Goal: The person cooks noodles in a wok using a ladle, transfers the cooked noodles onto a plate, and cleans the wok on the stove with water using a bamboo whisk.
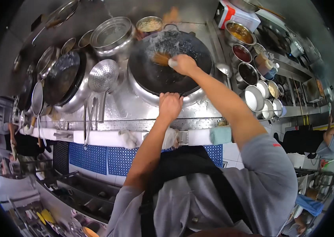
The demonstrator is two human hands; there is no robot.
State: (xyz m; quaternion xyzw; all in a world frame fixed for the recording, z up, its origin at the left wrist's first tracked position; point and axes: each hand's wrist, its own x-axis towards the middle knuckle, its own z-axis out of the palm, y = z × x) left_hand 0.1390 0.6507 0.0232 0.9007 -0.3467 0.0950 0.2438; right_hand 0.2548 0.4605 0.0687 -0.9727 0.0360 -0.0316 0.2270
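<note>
A large black wok sits on the steel range, with steam or splashing water at its far side. In my right hand is a bamboo wok brush, its tan bristles down inside the wok. A bit of white shows between hand and bristles. My left hand is closed over the wok's near rim, its fingertips partly hidden. Left of the wok lies a perforated strainer ladle. To its right rests a steel ladle.
Nested steel pots, a bowl of chopped food and another dark wok stand to the left and back. Sauce containers line the right. White towels and a green cloth lie along the front edge. Other people are at both sides.
</note>
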